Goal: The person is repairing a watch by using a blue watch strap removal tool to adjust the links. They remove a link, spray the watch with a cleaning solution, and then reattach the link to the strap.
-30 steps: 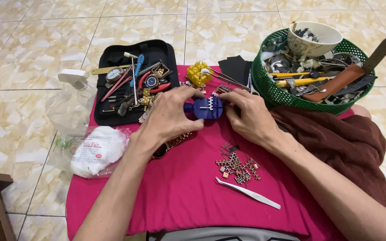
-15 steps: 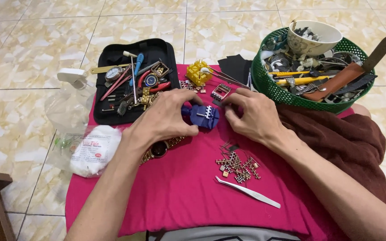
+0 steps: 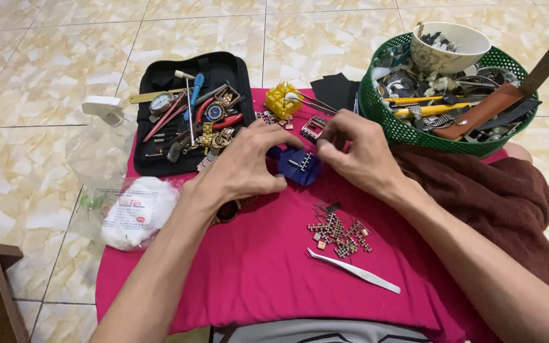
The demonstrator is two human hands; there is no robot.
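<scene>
head view: only one view, looks down on a lap covered by a pink cloth
left hand: fingers curled narrow, clamped on the blue tool from 9 o'clock; thumb on its near edge
right hand: fingertips pinched narrow at the tool's 3 o'clock end; cannot tell if they grip a pin or a band piece there
blue tool: centre of the cloth, between both hands, touching both; small metal part shows on top
change: over the last second the tool came down and toward the body, from about 12 o'clock of cloth centre to dead centre; hands moved with it and closed in tighter
meaning: my read, positioning is over and fine fitting on the tool is in hand; grip looks steadier, tool now braced on the lap
links: loose pile at 5 o'clock of the tool, unmoved, apart from both hands
tweezers: at 5 o'clock, just beyond the links, unmoved
yellow block: 12 o'clock, near the cloth's far edge
tool case: open, 10 o'clock, full of small tools
basket: green, 2 o'clock, holds a bowl and straps
bag: white wad in plastic, 8 o'clock, on the floor
</scene>
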